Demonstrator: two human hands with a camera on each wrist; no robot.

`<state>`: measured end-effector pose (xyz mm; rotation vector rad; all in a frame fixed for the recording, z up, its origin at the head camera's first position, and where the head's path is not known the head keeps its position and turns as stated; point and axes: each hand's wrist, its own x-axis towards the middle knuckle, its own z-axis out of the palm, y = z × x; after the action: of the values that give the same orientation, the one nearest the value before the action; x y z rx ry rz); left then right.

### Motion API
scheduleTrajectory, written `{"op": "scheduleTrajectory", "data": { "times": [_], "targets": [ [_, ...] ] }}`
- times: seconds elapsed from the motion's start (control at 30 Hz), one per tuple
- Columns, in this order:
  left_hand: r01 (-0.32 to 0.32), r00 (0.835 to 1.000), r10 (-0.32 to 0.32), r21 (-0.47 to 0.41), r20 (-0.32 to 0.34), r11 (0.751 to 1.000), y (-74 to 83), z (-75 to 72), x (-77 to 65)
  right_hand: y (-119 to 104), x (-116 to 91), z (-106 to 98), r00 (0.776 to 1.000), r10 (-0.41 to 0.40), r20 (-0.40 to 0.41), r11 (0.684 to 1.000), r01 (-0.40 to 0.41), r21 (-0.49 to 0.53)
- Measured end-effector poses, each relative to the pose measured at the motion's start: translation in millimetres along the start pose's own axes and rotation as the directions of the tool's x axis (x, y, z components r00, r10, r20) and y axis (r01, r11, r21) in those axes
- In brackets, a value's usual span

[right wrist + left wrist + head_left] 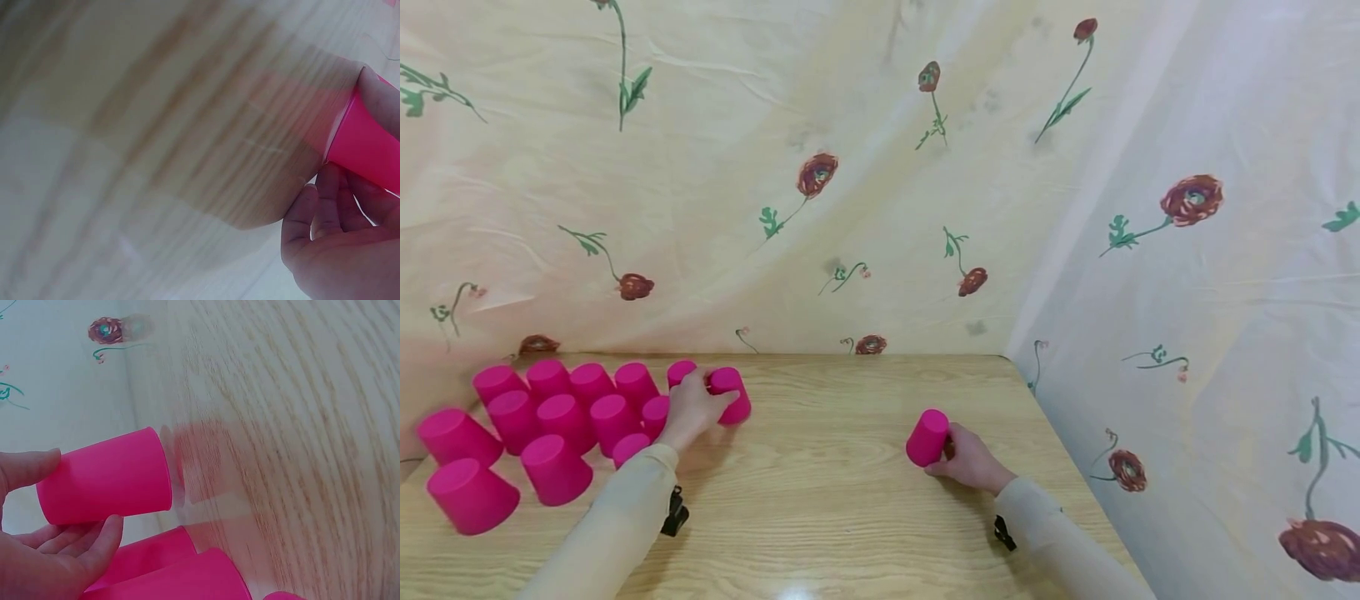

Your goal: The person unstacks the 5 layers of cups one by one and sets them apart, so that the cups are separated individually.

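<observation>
Toward the back left of the table, my left hand (694, 408) grips a pink cup (732, 395) whose narrower end faces up. In the left wrist view, the thumb and fingers lie on opposite sides of that cup (112, 478), its rim close to the tabletop. Over on the right, my right hand (976, 460) holds another pink cup (927, 437), leaning slightly in the head view. The right wrist view shows part of this cup (369, 147) between the fingers, its rim at the table surface.
Several more upside-down pink cups (556, 471) stand in rows at the left of the wooden table (827, 467); the left forearm partly covers a few. Flower-patterned cloth (880, 200) hangs behind the table and along its right side.
</observation>
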<state>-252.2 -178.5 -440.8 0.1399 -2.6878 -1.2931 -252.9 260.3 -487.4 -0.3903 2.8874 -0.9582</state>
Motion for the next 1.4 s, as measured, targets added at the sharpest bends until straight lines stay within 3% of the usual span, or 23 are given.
{"op": "scheduleTrajectory", "data": {
  "times": [1.4],
  "targets": [
    [0.027,1.000,-0.027,-0.008,0.006,1.000,-6.8,5.8,1.4,-1.5,-0.7,0.1,1.000,-0.013,-0.010,1.000,0.013,0.006]
  ]
}}
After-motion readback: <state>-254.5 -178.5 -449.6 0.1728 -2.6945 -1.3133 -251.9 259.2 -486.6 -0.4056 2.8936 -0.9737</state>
